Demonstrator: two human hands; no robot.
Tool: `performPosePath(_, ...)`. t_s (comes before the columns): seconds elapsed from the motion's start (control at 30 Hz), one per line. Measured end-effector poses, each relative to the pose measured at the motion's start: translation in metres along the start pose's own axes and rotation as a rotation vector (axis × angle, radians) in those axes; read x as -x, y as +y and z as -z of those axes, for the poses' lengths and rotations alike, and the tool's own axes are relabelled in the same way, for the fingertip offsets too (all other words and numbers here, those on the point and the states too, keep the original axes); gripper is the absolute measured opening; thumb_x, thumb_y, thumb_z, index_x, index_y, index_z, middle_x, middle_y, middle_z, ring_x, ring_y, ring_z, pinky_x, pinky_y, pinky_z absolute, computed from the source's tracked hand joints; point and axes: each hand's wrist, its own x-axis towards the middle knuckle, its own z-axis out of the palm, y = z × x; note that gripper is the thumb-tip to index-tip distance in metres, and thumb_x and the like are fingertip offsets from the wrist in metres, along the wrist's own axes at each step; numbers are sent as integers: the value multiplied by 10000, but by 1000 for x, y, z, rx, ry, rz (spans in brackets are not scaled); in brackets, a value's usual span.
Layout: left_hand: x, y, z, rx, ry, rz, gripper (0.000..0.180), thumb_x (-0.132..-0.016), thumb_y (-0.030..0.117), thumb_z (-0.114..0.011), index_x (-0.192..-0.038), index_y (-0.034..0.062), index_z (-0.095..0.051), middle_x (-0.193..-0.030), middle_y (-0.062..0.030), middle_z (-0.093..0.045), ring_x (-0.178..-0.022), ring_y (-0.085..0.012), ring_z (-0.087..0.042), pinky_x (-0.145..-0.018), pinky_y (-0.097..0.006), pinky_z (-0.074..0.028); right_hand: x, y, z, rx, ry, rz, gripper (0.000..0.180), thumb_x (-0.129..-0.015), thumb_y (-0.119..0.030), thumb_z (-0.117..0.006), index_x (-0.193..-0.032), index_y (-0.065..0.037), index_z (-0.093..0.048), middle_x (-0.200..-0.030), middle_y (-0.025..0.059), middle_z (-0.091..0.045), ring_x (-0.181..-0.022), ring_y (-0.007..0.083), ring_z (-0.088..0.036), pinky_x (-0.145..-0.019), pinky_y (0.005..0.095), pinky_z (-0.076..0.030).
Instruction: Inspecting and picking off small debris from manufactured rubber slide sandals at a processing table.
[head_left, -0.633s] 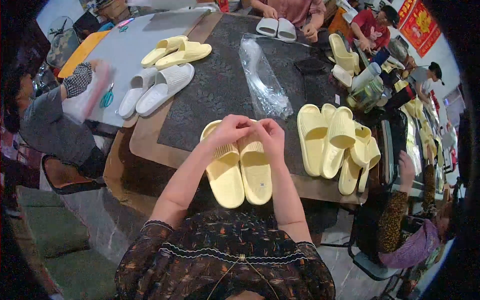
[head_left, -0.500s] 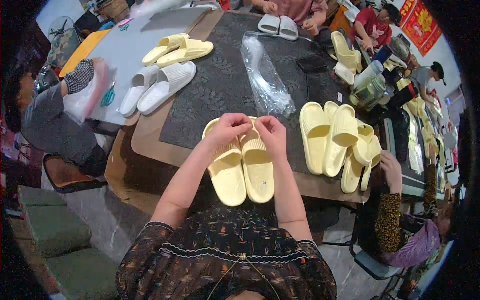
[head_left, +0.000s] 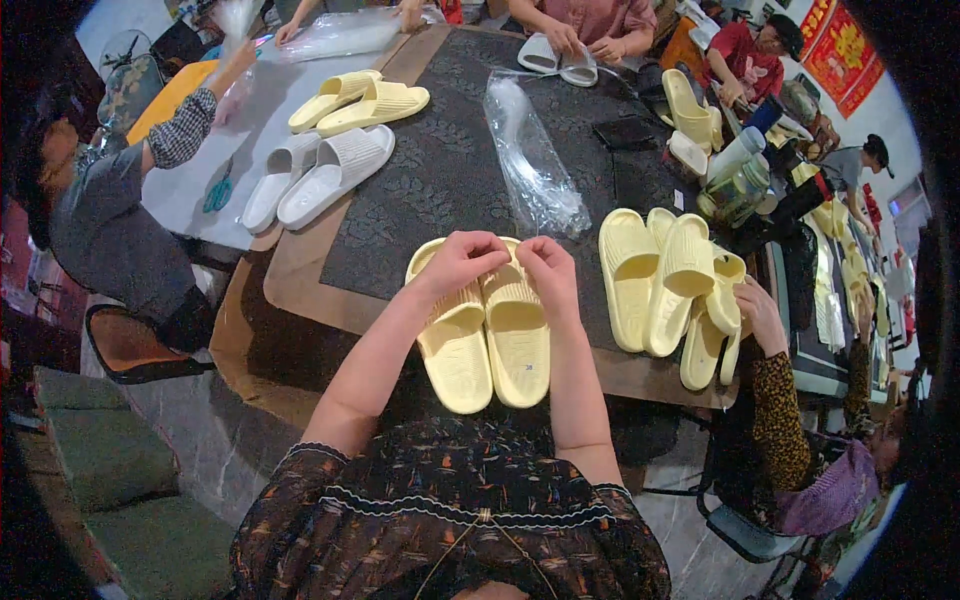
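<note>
A pair of pale yellow slides, the left slide and the right slide, lies side by side at the table's near edge, toes away from me, heels jutting over the edge. My left hand is pinched over the left slide's toe end. Close beside it, my right hand pinches over the right slide's toe end. The fingertips almost meet between the toes; whatever thin thing they hold is hidden. Beyond my hands lies a bundle of clear plastic bags.
More yellow slides sit to my right, touched by a co-worker's hand. White slides and yellow slides rest left. Scissors lie on the pale tabletop. Bottles stand right. Across, someone handles white slides.
My hands stay almost in place. The left co-worker's arm has lifted with a clear bag. Hands have appeared at the back with plastic film; the co-worker's hand at right has shifted inward and up.
</note>
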Motion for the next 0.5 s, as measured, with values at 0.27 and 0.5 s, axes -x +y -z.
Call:
performPosePath(0.27,1,-2,0,-4,7,25,137,-863,142,-639,-878,8,-662,-754,36,-608,-696,-31,-519,-618,-209,-427,3,-5,-5,124,10,-5,58,-848,-138,-654,-842,-98,-612,-658,-93,-510,-507,-21,-384,-447,160,-248)
performPosePath(0.5,-2,-8,1,18,5,6,137,-856,140,-644,-876,5,-661,-751,33,-611,-693,-30,-525,-613,-207,-434,2,-4,-2,122,-11,-46,91,-827,-124,-668,-834,-48,-620,-738,-54,-572,-628,15,-475,-543,175,-365)
